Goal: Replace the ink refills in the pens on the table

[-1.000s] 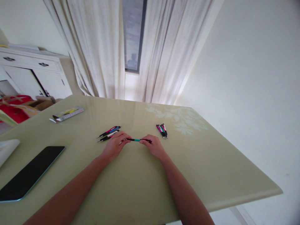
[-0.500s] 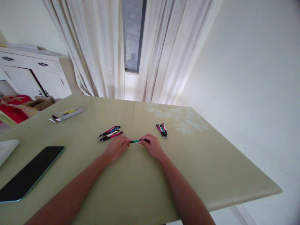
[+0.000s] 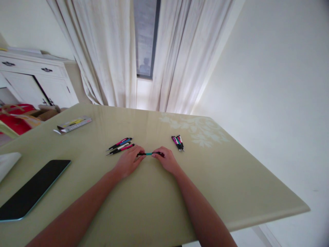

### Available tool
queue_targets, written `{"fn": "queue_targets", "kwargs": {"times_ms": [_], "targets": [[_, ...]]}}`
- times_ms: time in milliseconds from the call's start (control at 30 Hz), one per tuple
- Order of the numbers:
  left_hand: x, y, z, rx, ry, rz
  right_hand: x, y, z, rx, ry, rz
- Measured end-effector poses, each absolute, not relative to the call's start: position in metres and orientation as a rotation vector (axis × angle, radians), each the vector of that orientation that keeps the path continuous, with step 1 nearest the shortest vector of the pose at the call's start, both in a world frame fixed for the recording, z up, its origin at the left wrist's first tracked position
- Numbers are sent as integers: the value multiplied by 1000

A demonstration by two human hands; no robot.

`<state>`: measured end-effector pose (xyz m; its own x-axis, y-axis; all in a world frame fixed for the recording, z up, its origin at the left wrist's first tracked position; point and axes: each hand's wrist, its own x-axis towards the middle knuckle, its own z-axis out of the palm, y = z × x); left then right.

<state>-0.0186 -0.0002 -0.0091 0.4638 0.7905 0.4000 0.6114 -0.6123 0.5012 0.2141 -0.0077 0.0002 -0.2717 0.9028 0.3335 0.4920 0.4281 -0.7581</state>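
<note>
Both my hands pinch one teal and black pen (image 3: 148,154) just above the pale green table (image 3: 154,199). My left hand (image 3: 128,161) grips its left end, my right hand (image 3: 165,160) its right end, fingers closed on it. Several pens (image 3: 120,146) in pink, blue, white and black lie just left of my left hand. A small bunch of pens (image 3: 178,142) lies to the right of my right hand.
A dark tablet (image 3: 33,189) lies at the front left, with a white object (image 3: 7,162) beside it at the table's left edge. A flat grey and yellow box (image 3: 73,124) sits at the back left. White curtains and a white cabinet (image 3: 33,80) stand behind the table.
My hands came closer together along the teal pen half a second ago, then parted slightly. A pink pen now shows beside my left hand.
</note>
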Motion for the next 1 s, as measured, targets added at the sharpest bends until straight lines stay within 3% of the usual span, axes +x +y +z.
{"fn": "queue_targets", "kwargs": {"times_ms": [1000], "targets": [[-20, 1, -10, 2453, 1142, 893, 216, -5, -3, -1174, -1869, 685]]}}
